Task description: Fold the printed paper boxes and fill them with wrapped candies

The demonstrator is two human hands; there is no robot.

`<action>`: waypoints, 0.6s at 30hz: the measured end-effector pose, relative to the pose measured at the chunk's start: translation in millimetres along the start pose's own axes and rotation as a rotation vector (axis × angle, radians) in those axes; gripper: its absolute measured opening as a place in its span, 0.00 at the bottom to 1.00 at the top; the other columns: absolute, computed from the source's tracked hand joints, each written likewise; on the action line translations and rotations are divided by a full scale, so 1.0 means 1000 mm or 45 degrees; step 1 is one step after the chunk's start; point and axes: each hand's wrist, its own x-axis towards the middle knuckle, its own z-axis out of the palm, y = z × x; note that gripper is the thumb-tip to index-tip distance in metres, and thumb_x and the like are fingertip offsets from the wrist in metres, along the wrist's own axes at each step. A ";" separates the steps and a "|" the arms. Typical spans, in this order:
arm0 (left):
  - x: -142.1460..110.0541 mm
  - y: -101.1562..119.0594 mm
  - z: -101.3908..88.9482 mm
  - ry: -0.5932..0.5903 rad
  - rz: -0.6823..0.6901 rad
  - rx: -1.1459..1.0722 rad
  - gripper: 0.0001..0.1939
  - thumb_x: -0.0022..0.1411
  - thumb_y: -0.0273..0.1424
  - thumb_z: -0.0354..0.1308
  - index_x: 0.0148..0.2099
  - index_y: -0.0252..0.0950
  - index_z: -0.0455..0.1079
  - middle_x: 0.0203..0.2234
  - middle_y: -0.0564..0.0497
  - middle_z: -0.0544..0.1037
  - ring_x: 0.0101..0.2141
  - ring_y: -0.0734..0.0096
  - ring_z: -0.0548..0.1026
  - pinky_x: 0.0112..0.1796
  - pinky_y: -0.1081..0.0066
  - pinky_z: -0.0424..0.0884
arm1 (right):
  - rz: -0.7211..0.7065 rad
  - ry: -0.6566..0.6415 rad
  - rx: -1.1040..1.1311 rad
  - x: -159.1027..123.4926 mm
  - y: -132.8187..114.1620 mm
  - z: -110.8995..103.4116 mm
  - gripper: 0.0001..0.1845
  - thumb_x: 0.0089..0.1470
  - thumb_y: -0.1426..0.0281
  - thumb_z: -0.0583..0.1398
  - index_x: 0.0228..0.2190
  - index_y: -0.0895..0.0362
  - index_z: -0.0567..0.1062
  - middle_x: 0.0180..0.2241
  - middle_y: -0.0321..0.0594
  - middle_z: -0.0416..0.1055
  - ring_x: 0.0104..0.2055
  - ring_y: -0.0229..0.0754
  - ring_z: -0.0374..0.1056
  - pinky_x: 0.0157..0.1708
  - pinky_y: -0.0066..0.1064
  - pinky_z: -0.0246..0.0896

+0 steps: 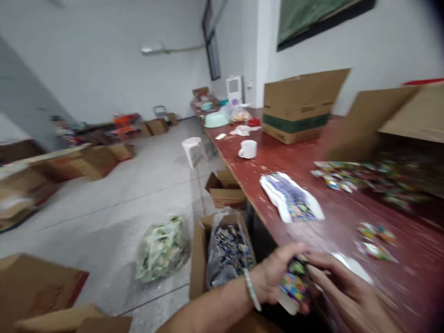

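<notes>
My left hand, with a pale bracelet at the wrist, is closed round a small printed carton in dark and bright colours, with a white flap at its lower end. Fingers of my right hand press together at the carton's upper edge; motion blurs them. Beyond the hands, a fanned stack of flat printed cartons with white edges lies on the red table. Several wrapped sweets lie to the right. A white piece is partly hidden behind my right hand.
An open box of dark packets in a plastic liner stands below the table edge, beside a bag of green packets. On the table are a white mug, a cardboard box and a sweets pile. A white stool stands beyond.
</notes>
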 end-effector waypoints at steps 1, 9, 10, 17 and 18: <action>-0.002 -0.001 0.003 -0.006 0.071 -0.017 0.23 0.54 0.49 0.59 0.40 0.33 0.75 0.23 0.49 0.73 0.16 0.71 0.70 0.15 0.73 0.67 | 0.038 -0.046 0.033 -0.003 -0.010 0.005 0.10 0.53 0.57 0.63 0.36 0.44 0.81 0.38 0.45 0.77 0.26 0.48 0.73 0.18 0.37 0.68; -0.028 -0.025 -0.010 -0.041 0.048 0.090 0.23 0.60 0.39 0.65 0.55 0.38 0.67 0.41 0.45 0.78 0.36 0.66 0.77 0.36 0.69 0.72 | 0.088 0.369 -0.543 0.032 -0.023 -0.073 0.18 0.58 0.58 0.58 0.44 0.56 0.78 0.41 0.44 0.77 0.37 0.44 0.72 0.39 0.35 0.66; -0.032 -0.029 -0.017 -0.021 -0.021 0.090 0.23 0.58 0.40 0.66 0.53 0.37 0.68 0.41 0.44 0.78 0.36 0.66 0.76 0.37 0.68 0.72 | 0.136 0.479 -0.728 0.039 -0.021 -0.090 0.18 0.58 0.59 0.58 0.43 0.57 0.78 0.41 0.45 0.77 0.37 0.45 0.71 0.39 0.35 0.65; -0.035 -0.002 -0.102 -0.061 -0.064 0.780 0.21 0.45 0.39 0.74 0.38 0.36 0.73 0.28 0.55 0.74 0.31 0.71 0.70 0.31 0.74 0.64 | 0.471 0.671 -1.196 0.079 0.002 -0.132 0.15 0.48 0.57 0.65 0.31 0.55 0.80 0.36 0.47 0.76 0.43 0.53 0.71 0.37 0.34 0.59; -0.035 0.005 -0.111 -0.163 -0.139 0.976 0.21 0.44 0.38 0.74 0.39 0.36 0.74 0.28 0.55 0.74 0.31 0.72 0.69 0.31 0.75 0.63 | 0.486 0.678 -1.186 0.081 0.005 -0.131 0.13 0.46 0.58 0.66 0.29 0.55 0.79 0.34 0.45 0.76 0.42 0.52 0.72 0.36 0.33 0.59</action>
